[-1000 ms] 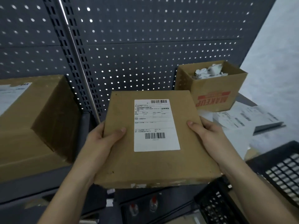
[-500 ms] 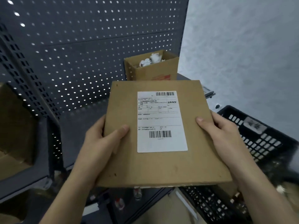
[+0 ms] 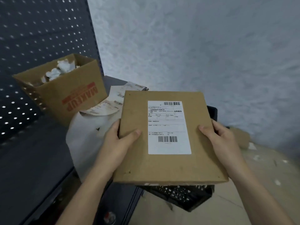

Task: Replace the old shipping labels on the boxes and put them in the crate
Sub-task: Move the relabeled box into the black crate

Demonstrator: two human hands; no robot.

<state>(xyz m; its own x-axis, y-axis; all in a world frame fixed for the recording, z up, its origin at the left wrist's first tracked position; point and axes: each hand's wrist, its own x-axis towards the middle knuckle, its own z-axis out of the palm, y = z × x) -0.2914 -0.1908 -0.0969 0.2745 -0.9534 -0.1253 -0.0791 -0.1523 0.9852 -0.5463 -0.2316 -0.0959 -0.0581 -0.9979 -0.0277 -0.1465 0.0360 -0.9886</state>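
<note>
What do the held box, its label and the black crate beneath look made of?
Box: matte brown cardboard, probably corrugated; frayed whitish lower edge. Label: white paper, matte, printed with barcodes and text. Crate: likely moulded black plastic, given its lattice of holes; blurred, so unsure.

I log these from my feed.
- Box [image 3: 162,164]: plain brown cardboard with a few dark specks.
- Label [image 3: 169,127]: white, with black print, ruled lines and two black barcodes.
- Open carton [image 3: 53,98]: the same brown, with red block lettering on one side.
- Crumpled paper [image 3: 65,68]: white.
- Loose sheets [image 3: 107,106]: white with black print.
- Pegboard [image 3: 40,30]: dark grey, with regular rows of bright dots.
- Wall [image 3: 194,46]: pale grey, mottled.
- Crate [image 3: 178,194]: black, with a grid of small holes.
- Shelf [image 3: 32,159]: dark grey.
- Floor [image 3: 267,176]: beige with white flecks.
</note>
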